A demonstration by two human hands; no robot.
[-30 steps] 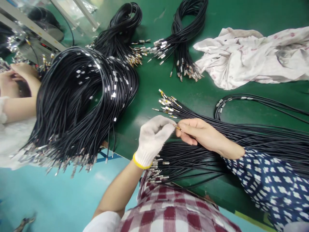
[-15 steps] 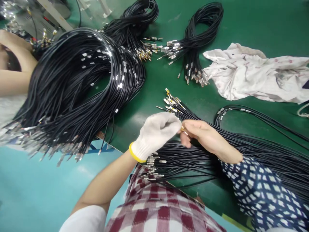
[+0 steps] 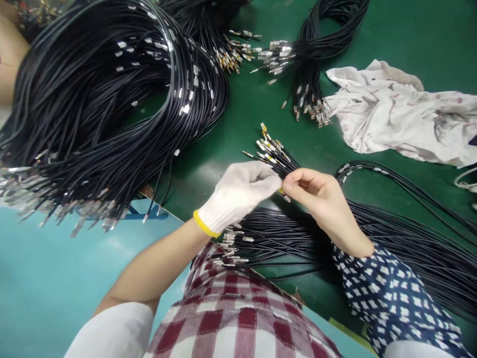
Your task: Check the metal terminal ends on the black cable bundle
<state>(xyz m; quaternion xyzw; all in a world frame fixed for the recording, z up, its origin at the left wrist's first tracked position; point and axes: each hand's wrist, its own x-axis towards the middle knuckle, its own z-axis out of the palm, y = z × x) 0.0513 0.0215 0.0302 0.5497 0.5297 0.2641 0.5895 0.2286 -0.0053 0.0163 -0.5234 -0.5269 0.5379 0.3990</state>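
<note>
My left hand point(image 3: 248, 188), in a white knit glove with a yellow cuff, pinches at a small cable end point(image 3: 286, 196) with a yellow band and a metal tip. Bare thumb and fingers of my right hand point(image 3: 316, 196) close on the same spot, fingertips against the glove. Most of what lies between them is hidden. Just behind my hands lies a bundle of black cables with metal and yellow-marked ends point(image 3: 272, 149). Below them, another row of black cables point(image 3: 283, 233) has its silvery ends point(image 3: 233, 246) pointing left, near the table's front edge.
A large looped heap of black cables with white tags point(image 3: 179, 99) hangs over the table edge at left. Coiled bundles point(image 3: 313, 44) lie at the back. A crumpled white cloth point(image 3: 391, 109) is at right. Another person's arm point(image 3: 11, 59) shows at far left.
My right fingers have closed in to meet the left glove at the cable end; before, they were looser and lower. The whole view has shifted slightly.
</note>
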